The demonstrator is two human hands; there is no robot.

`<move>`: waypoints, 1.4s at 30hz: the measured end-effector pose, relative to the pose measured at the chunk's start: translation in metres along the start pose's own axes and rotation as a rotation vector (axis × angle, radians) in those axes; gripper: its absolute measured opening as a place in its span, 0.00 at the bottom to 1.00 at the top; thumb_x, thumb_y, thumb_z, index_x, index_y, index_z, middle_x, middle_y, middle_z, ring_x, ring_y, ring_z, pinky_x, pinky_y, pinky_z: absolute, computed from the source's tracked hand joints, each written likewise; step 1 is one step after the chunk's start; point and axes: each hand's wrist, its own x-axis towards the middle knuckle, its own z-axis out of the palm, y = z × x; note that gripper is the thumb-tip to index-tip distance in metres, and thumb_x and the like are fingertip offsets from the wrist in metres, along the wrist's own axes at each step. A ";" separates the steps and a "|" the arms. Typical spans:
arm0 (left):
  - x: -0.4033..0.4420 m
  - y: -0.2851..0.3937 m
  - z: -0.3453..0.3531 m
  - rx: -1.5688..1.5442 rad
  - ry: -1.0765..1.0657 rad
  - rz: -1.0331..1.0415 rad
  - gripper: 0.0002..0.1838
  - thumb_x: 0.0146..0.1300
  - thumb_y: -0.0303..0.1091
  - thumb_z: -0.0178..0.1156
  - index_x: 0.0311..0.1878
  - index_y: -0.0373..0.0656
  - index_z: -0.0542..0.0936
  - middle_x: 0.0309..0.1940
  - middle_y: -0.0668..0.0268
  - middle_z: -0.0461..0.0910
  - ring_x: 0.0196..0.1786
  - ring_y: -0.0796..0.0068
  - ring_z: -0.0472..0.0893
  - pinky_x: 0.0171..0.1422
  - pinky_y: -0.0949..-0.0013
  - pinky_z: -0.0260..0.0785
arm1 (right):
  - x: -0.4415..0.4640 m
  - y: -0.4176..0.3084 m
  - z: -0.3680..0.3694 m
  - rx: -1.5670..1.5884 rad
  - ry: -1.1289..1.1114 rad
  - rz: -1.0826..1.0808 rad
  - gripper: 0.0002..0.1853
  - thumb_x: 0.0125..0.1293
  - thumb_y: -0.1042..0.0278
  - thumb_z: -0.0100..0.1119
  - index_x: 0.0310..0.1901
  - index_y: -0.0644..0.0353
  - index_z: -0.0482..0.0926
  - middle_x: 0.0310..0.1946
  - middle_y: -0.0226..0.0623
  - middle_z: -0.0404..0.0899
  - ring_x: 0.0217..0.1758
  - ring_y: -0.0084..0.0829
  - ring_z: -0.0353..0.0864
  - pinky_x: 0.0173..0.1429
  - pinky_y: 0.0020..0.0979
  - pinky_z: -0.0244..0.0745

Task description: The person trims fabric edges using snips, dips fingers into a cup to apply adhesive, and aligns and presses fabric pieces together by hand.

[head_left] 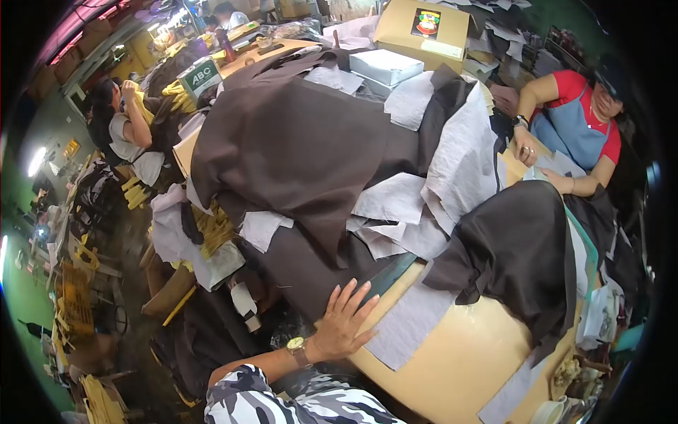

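Observation:
My left hand [345, 324], with a watch on the wrist, lies flat at the near edge of the table, its fingers spread. Its fingertips rest on dark brown cloth [304, 275] beside a flat dark green strip [393, 273], and the thumb side is by a pale grey fabric piece [409, 326]. Nothing is gripped in it. A large brown cloth heap [296, 134] spreads over the table beyond. More dark cloth [519, 244] is draped to the right, with grey offcuts [392, 198] between. My right hand does not show.
A tan tabletop [466, 339] extends right of my hand. Across it sits a person in a red shirt [607, 138], both hands at the table edge. An open cardboard box [395, 32] and a white box [387, 67] stand behind. Another person [127, 127] works at left.

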 end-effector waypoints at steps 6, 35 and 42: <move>0.003 0.002 0.001 0.016 0.020 -0.024 0.34 0.60 0.47 0.57 0.67 0.43 0.63 0.70 0.51 0.55 0.72 0.45 0.51 0.72 0.42 0.40 | 0.008 -0.008 -0.005 0.200 -0.056 0.088 0.22 0.72 0.61 0.45 0.63 0.61 0.63 0.49 0.46 0.75 0.47 0.40 0.77 0.50 0.37 0.72; 0.002 -0.003 0.007 0.061 0.066 0.098 0.26 0.69 0.38 0.39 0.67 0.34 0.61 0.70 0.49 0.56 0.74 0.45 0.45 0.75 0.47 0.36 | 0.006 -0.006 0.002 0.421 0.001 0.079 0.23 0.71 0.73 0.43 0.67 0.63 0.58 0.41 0.38 0.76 0.42 0.27 0.75 0.46 0.29 0.74; 0.002 -0.002 0.007 0.052 0.063 0.113 0.27 0.70 0.39 0.39 0.67 0.34 0.61 0.69 0.49 0.56 0.74 0.45 0.46 0.75 0.48 0.36 | 0.008 -0.001 0.004 0.371 -0.008 0.048 0.23 0.71 0.73 0.43 0.66 0.63 0.59 0.38 0.36 0.76 0.37 0.23 0.73 0.43 0.26 0.73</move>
